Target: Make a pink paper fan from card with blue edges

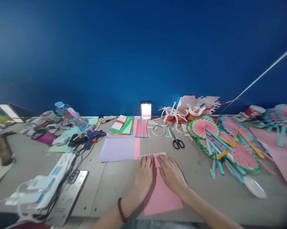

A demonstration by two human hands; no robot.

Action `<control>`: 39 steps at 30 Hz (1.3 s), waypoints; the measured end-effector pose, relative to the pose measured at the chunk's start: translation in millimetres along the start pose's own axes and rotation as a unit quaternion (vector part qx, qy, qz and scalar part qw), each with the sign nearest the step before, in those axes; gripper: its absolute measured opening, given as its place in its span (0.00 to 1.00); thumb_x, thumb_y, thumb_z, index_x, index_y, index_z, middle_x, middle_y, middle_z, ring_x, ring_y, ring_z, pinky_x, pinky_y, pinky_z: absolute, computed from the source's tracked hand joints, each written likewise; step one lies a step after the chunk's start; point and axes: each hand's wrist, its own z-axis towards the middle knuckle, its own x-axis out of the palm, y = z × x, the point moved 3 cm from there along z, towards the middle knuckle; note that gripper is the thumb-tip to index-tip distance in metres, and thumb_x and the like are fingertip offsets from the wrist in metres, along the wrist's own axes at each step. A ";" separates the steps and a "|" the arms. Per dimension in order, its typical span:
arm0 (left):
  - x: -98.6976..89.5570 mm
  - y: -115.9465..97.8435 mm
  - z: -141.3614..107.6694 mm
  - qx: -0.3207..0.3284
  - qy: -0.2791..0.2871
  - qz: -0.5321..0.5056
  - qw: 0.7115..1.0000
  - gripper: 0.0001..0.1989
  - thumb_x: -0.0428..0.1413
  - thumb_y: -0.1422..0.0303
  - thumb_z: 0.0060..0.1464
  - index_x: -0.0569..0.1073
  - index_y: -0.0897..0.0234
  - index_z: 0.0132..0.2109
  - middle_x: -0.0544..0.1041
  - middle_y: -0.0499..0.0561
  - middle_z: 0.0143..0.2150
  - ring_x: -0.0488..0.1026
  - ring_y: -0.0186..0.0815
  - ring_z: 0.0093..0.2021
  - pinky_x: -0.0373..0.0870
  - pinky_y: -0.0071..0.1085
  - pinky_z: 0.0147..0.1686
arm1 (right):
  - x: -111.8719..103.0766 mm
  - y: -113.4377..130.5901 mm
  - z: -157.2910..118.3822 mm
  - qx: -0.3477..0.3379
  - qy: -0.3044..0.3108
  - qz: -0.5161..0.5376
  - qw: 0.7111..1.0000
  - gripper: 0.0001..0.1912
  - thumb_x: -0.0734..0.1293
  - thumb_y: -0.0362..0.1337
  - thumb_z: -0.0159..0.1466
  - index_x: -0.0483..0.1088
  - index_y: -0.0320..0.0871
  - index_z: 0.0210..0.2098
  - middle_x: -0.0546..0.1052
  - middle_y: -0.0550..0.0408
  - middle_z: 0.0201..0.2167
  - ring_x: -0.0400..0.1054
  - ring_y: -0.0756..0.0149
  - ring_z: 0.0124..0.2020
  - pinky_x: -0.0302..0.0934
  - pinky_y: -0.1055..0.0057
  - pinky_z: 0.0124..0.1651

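A sheet of pink paper (161, 197) lies on the grey table right in front of me. Its far end shows a narrow blue edge. My left hand (146, 171), with a dark bead bracelet at the wrist, rests on the sheet's left side, fingers stretched out towards the far end. On the right side lies my right hand (170, 171), flat with its fingers extended. The thumbs sit near each other over the middle of the paper. Just beyond are a pleated pink-and-blue paper strip (141, 128) and black-handled scissors (178, 142).
Left: a power strip (54, 178), a phone (68, 197), a blue glue gun (93, 137), a plastic bottle (71, 116) and lilac paper (117, 148). Right: folded watermelon-pattern paper fans (243, 156), a white spoon-like piece (255, 187) and cups of paper strips (193, 111). A blue wall stands behind.
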 end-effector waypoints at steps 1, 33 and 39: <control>0.4 0.1 -0.1 0.002 -0.001 -0.002 1.000 0.21 0.43 0.72 0.61 0.62 0.68 0.60 0.71 0.60 0.55 0.67 0.45 0.56 0.65 0.47 0.55 | 0.7 -0.7 -0.1 0.002 0.003 -0.001 1.000 0.24 0.53 0.31 0.65 0.65 0.46 0.59 0.69 0.49 0.58 0.62 0.57 0.59 0.59 0.56 0.60; -0.1 -3.4 -2.1 -0.002 0.009 0.044 0.999 0.22 0.41 0.73 0.61 0.63 0.73 0.60 0.71 0.62 0.55 0.66 0.46 0.58 0.61 0.51 0.58 | -3.7 0.3 0.6 0.044 -0.009 -0.020 0.999 0.26 0.55 0.32 0.63 0.63 0.51 0.60 0.71 0.49 0.56 0.63 0.52 0.57 0.56 0.48 0.57; 0.7 -2.9 -14.4 -0.020 0.011 0.028 0.999 0.25 0.43 0.71 0.61 0.57 0.70 0.64 0.65 0.62 0.62 0.59 0.46 0.63 0.61 0.47 0.59 | -5.8 0.2 1.3 0.038 0.008 -0.029 0.999 0.24 0.55 0.32 0.64 0.65 0.48 0.58 0.71 0.47 0.56 0.63 0.52 0.56 0.55 0.48 0.57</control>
